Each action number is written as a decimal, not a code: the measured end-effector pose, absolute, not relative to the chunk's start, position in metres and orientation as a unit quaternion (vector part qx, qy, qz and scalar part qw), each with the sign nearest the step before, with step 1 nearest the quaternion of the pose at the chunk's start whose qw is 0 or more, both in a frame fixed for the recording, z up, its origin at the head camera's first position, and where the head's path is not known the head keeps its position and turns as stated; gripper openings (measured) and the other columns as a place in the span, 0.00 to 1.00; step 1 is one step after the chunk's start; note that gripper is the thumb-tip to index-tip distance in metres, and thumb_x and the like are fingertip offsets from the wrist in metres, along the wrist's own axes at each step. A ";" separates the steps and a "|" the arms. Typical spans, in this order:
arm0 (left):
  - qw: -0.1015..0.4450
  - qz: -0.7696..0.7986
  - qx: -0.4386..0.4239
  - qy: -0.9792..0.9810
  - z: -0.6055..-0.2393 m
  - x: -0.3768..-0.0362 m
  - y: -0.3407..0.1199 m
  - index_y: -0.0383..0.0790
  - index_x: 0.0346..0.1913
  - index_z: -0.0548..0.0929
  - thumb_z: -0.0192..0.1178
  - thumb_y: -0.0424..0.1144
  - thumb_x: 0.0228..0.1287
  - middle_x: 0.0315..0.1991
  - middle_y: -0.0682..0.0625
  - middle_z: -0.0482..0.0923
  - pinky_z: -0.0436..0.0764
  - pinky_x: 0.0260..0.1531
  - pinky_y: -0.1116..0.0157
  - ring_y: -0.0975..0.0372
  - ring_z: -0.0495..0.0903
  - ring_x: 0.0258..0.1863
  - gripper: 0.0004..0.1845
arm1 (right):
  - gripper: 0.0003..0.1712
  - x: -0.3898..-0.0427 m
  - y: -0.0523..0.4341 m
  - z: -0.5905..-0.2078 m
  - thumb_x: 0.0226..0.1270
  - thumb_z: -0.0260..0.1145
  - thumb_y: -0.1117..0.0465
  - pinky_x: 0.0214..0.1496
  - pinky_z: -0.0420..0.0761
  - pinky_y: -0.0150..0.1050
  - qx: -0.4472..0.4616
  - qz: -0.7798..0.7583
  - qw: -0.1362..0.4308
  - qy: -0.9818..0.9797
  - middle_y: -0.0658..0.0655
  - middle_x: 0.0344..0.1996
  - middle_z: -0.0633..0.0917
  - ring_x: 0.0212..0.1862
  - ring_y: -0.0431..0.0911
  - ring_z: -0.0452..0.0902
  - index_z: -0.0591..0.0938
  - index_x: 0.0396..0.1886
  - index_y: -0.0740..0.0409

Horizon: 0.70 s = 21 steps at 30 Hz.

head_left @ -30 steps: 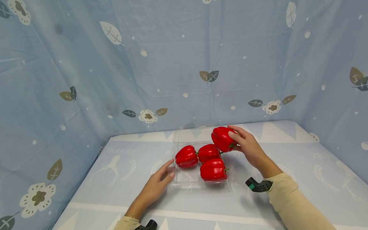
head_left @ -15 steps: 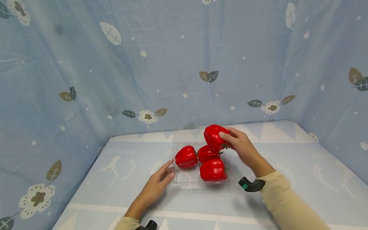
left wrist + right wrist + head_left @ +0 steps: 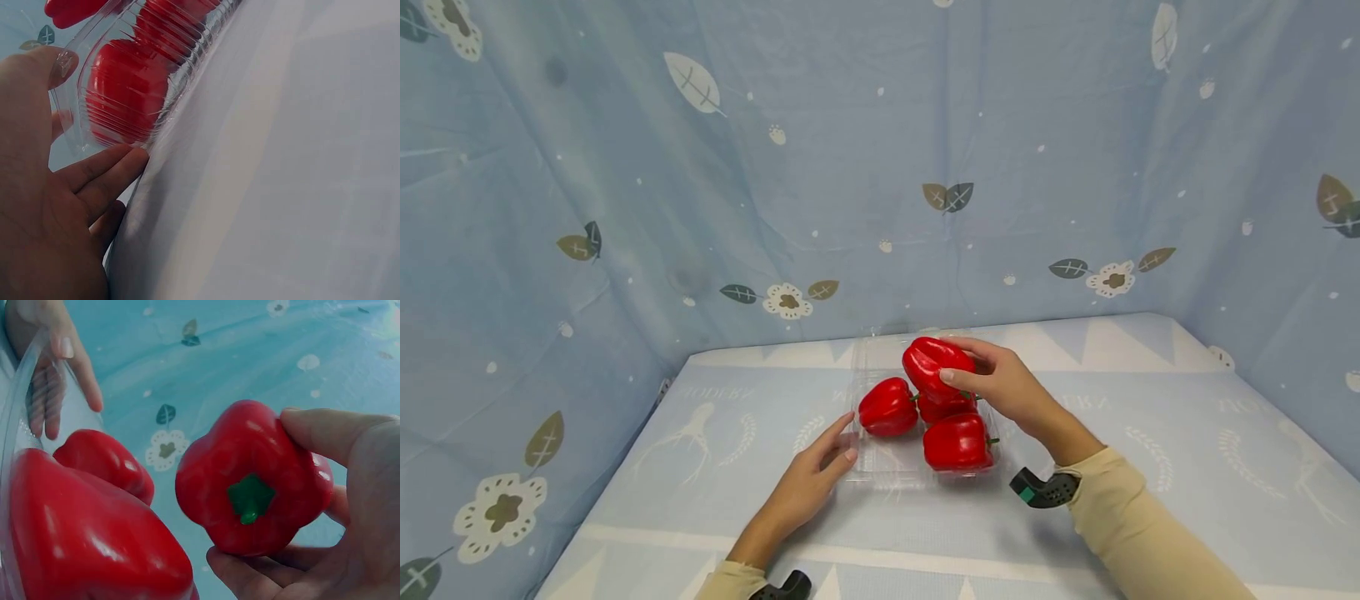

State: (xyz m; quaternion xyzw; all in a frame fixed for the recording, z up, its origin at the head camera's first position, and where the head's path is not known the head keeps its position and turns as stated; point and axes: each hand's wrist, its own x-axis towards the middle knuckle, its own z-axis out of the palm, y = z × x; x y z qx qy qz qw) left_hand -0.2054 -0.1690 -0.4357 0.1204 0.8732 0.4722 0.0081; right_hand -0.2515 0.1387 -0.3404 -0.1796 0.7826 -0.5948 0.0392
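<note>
A red bell pepper [image 3: 929, 363] with a green stem is held in my right hand [image 3: 1003, 392], thumb on one side and fingers on the other. It hangs above the clear plastic clamshell box [image 3: 887, 477], overlapping the back pepper [image 3: 942, 408] in the head view. Inside the box lie that pepper, a left one [image 3: 887, 407] and a front one [image 3: 958, 443]. My left hand [image 3: 808, 483] rests at the box's left side. In the left wrist view, its thumb [image 3: 62, 65] is at the rim and its straight fingers [image 3: 112, 181] lie along the outer wall.
The box's transparent lid [image 3: 880, 354] lies folded back toward the rear of the table. A pale patterned cloth [image 3: 700, 467] covers the table, and blue printed curtains [image 3: 850, 167] hang close behind and at both sides.
My right hand has carried its pepper leftward, from over the box's back right corner to over the back middle. My left hand and the peppers in the box have stayed put.
</note>
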 end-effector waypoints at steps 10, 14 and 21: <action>0.007 0.487 0.126 0.864 -0.436 -0.206 -0.170 0.66 0.70 0.61 0.54 0.51 0.69 0.59 0.50 0.75 0.67 0.62 0.47 0.54 0.71 0.62 0.28 | 0.34 -0.244 0.122 -0.339 0.55 0.71 0.43 0.39 0.84 0.44 -0.202 -0.523 0.042 0.827 0.52 0.50 0.80 0.47 0.50 0.78 0.72 0.63 0.33; 0.008 0.490 0.128 0.862 -0.436 -0.206 -0.170 0.65 0.71 0.61 0.52 0.52 0.70 0.59 0.51 0.76 0.68 0.61 0.47 0.54 0.72 0.62 0.28 | 0.33 -0.240 0.117 -0.341 0.56 0.72 0.45 0.40 0.84 0.43 -0.223 -0.493 0.032 0.840 0.48 0.52 0.78 0.48 0.49 0.77 0.72 0.62 0.31; 0.011 0.490 0.124 0.863 -0.434 -0.206 -0.170 0.63 0.72 0.60 0.52 0.52 0.70 0.58 0.51 0.76 0.70 0.59 0.48 0.54 0.72 0.61 0.29 | 0.32 -0.237 0.110 -0.345 0.57 0.72 0.48 0.44 0.83 0.42 -0.275 -0.454 0.009 0.848 0.42 0.55 0.75 0.52 0.45 0.74 0.73 0.62 0.32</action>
